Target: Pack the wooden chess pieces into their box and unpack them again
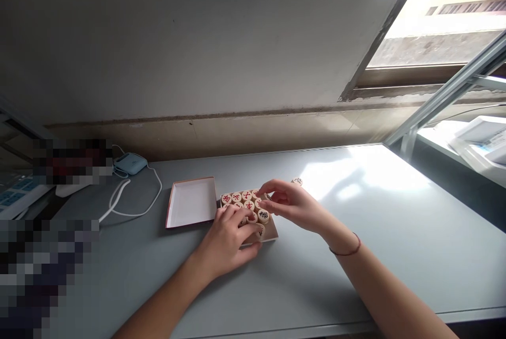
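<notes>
An open box in the middle of the table holds rows of round wooden Chinese chess pieces, marked with red or black characters. Over its near left part lies my left hand, fingers apart and fingertips on the pieces, with the thumb at the box's near edge. My right hand is at the box's right side, its thumb and index finger closed around a Chinese chess piece, mostly hidden by the fingers. Behind that hand, another piece stands on the table, partly covered.
The box lid lies inside-up just left of the box. A light blue device and a white cable lie at the table's back left. A wall stands behind the table; a metal frame rises at the right.
</notes>
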Motion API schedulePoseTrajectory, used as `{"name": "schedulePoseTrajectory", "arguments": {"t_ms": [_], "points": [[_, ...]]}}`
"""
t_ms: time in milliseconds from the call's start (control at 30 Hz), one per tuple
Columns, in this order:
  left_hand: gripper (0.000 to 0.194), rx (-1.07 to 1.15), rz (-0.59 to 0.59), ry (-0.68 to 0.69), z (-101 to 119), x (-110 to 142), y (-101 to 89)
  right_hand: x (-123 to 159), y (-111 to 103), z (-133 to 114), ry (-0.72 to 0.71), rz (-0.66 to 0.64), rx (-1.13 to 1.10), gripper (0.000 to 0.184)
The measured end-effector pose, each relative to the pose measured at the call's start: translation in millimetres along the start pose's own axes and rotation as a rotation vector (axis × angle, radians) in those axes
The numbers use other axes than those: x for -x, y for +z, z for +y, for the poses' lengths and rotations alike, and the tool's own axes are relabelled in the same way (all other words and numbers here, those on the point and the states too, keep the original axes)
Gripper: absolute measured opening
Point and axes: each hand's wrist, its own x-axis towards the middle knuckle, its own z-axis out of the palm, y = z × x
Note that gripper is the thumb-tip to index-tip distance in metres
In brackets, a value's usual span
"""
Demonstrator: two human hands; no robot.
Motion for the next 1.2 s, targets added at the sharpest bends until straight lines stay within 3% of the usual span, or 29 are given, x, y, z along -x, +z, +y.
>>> {"name": "schedulePoseTrajectory", "arguments": {"t_ms": [400,833,1000,1200], "points": [[0.020,-0.091,0.055,0.037,0,-1,-1.4,1,1,1,0.022,-0.030,0.063,0.026],[0.018,-0.134,-0.002,0.060,1,1,0.8,2,1,1,0.034,-0.071,0.124,0.026],[0.011,-0.111,0.013,0.045,-1,1,-3.8,6,-3,-5,0.002,-0.188,0.241,0.014],[0.013,-0.090,0.024,-0.033,-8,1,-16.3,15,9,-11,-0.011,-0.257,0.524,0.019]]}}
